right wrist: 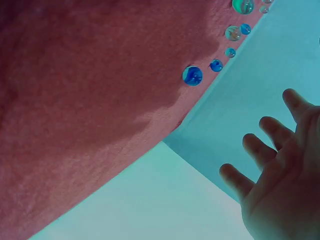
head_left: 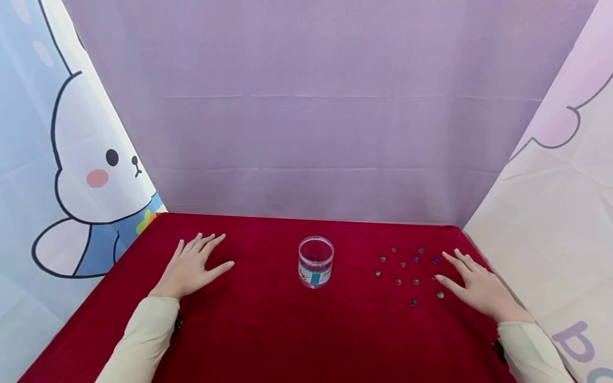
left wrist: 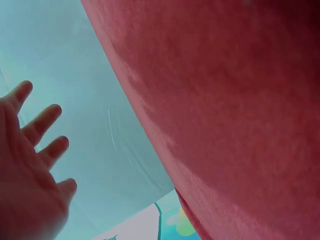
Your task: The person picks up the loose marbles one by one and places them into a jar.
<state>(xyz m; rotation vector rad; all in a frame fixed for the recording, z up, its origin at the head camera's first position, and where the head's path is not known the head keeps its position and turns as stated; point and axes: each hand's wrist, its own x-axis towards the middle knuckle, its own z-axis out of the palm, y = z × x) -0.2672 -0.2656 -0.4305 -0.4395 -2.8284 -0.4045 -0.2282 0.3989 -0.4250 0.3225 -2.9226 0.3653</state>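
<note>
A small clear round jar with a blue and white label stands uncovered in the middle of the red cloth. Several small glass marbles lie scattered to its right. My right hand lies flat on the cloth at the right edge of the marbles, fingers spread, with the nearest marble just by the thumb. My left hand rests flat on the cloth left of the jar, fingers spread, holding nothing. The right wrist view shows blue marbles and straight fingers.
Lilac cloth panels close the back. A side panel with a cartoon rabbit stands on the left and a pale pink panel on the right. The red cloth runs forward to the near edge between my sleeves.
</note>
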